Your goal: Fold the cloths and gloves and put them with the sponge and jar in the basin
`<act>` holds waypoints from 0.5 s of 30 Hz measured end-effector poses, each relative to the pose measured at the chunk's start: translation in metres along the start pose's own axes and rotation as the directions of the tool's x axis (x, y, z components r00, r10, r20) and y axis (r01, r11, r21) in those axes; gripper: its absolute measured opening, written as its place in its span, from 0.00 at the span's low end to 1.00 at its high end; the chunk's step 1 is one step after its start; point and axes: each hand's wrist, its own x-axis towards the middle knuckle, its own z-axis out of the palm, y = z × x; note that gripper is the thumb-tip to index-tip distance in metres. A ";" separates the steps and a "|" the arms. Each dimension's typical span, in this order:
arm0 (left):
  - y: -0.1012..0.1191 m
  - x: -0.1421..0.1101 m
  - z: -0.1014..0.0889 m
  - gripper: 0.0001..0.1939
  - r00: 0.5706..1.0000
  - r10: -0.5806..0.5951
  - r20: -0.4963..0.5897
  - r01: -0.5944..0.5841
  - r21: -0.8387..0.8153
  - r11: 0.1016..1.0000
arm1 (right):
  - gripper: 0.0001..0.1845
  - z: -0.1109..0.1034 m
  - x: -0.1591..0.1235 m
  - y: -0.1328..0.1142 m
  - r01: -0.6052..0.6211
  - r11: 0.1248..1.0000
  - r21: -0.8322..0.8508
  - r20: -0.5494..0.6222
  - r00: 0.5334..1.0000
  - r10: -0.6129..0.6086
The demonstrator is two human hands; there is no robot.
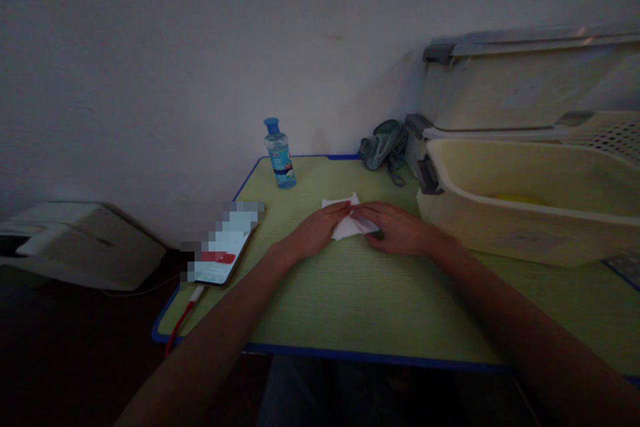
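A small white sheet of paper (343, 217) lies on the green table (350, 293), partly folded. My left hand (316, 230) rests on its left side with fingers stretched flat, pressing it down. My right hand (395, 227) lies over its right side, the fingers pressed together on a folded edge. Both forearms reach in from the bottom of the view. Part of the paper is hidden under the hands.
A small bottle with a blue cap (280, 155) stands near the table's far edge. A phone (223, 250) with a red cable lies at the left edge. Stacked plastic bins (525, 193) fill the right side, a dark cloth (383, 143) beside them. A white box (75, 243) sits lower left.
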 end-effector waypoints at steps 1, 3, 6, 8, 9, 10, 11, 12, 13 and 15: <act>0.000 0.000 0.001 0.22 0.999 -0.026 0.023 0.025 0.017 1.000 | 0.27 0.000 0.001 -0.001 -0.005 1.000 -0.004 0.001 1.000 0.005; -0.002 -0.001 0.002 0.23 0.995 -0.075 0.063 0.072 0.054 0.996 | 0.26 0.002 0.002 -0.002 -0.023 1.000 -0.015 -0.001 1.000 0.023; -0.004 -0.001 0.003 0.24 0.991 -0.105 0.082 0.098 0.080 0.992 | 0.25 0.006 0.002 -0.001 -0.060 0.998 -0.009 -0.020 0.998 0.059; -0.004 0.000 0.001 0.23 0.991 -0.102 0.082 0.097 0.061 0.993 | 0.24 0.009 0.002 0.002 -0.071 0.997 0.016 -0.047 0.996 0.072; -0.003 0.000 -0.001 0.22 0.990 -0.106 0.089 0.103 0.043 0.994 | 0.23 0.010 0.001 0.004 -0.071 0.997 0.040 -0.064 0.995 0.074; -0.002 0.000 -0.004 0.22 0.988 -0.113 0.101 0.112 0.019 0.994 | 0.22 0.011 0.000 0.006 -0.071 0.995 0.074 -0.086 0.993 0.078; 0.000 -0.001 -0.007 0.21 0.986 -0.119 0.118 0.121 -0.008 0.993 | 0.20 0.012 0.000 0.009 -0.074 0.990 0.118 -0.112 0.990 0.088; 0.002 -0.001 -0.010 0.21 0.983 -0.120 0.137 0.126 -0.038 0.991 | 0.19 0.013 0.000 0.011 -0.082 0.982 0.170 -0.137 0.985 0.106; 0.003 -0.001 -0.013 0.22 0.981 -0.116 0.153 0.128 -0.067 0.989 | 0.17 0.013 0.000 0.013 -0.096 0.970 0.225 -0.160 0.978 0.134; 0.007 -0.002 -0.016 0.27 0.981 -0.106 0.162 0.126 -0.118 0.985 | 0.14 0.013 0.000 0.015 -0.138 0.936 0.324 -0.200 0.957 0.211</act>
